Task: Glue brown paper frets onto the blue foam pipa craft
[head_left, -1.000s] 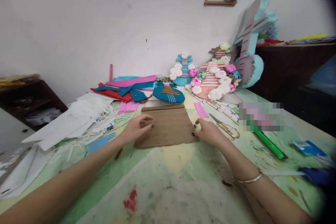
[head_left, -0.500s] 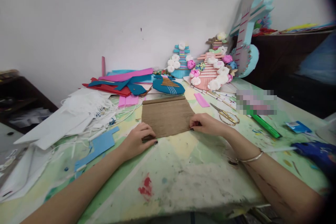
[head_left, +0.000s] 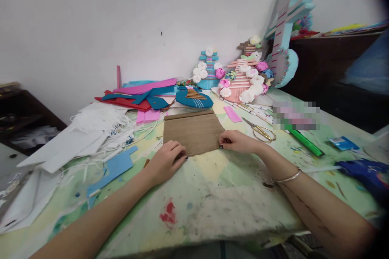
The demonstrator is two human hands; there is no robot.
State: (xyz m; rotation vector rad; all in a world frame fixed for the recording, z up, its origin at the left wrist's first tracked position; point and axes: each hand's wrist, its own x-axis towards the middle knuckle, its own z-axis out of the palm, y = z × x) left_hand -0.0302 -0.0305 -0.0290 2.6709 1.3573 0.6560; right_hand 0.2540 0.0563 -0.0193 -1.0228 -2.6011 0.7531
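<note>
A sheet of brown crepe paper (head_left: 193, 131) lies on the table before me, its far edge showing a narrow fold or roll. My left hand (head_left: 168, 160) is at the paper's near left edge, fingers curled down over it and thumb along the near side. My right hand (head_left: 235, 141) pinches the near right corner between thumb and fingers. A small brown scrap (head_left: 146, 163) shows beside my left wrist. Right of the paper lie gold-handled scissors (head_left: 260, 131) and a pink paper strip (head_left: 232, 114).
Blue foam scraps (head_left: 117, 168) and white sheets with cords (head_left: 94, 123) lie on the left. Coloured cut-outs (head_left: 142, 95) and flower-decorated instrument models (head_left: 240, 83) line the wall. A green cutter (head_left: 305, 142) and a blue glue gun (head_left: 361, 172) are on the right.
My left hand has shifted slightly right along the paper's near edge. The brown scrap by my left wrist now shows. My right hand stays at its corner.
</note>
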